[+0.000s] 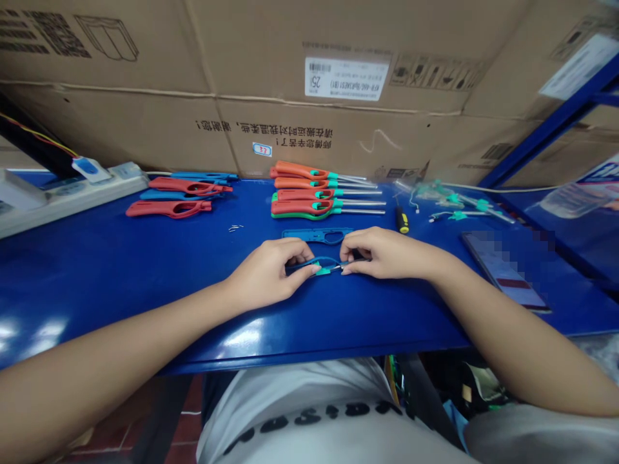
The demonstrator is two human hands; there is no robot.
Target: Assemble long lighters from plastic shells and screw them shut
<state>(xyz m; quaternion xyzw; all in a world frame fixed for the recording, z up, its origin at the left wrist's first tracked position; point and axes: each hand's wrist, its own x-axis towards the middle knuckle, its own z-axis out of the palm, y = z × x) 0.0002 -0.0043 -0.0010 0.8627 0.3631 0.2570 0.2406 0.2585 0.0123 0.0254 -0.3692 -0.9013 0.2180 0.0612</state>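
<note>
Both my hands are closed around a blue gas-lighter casing (325, 259) held just above the blue table. My left hand (276, 269) pinches its handle end, with the thumb at a green piece (323, 270) set in it. At the other end, my right hand (374, 251) grips the nose between thumb and fingers, where a bit of metal shows. Fingers hide much of the casing. Right behind my hands another blue lighter casing half (314, 236) lies flat, its hollow side up.
Red and blue casings (169, 207) lie at back left, near a power strip (72, 193). Several lighters with metal tubes (302, 207) are stacked behind. A screwdriver (401, 219), tubes with green parts (459, 209) and a phone (503, 274) lie right; small metal pins (235, 227) left.
</note>
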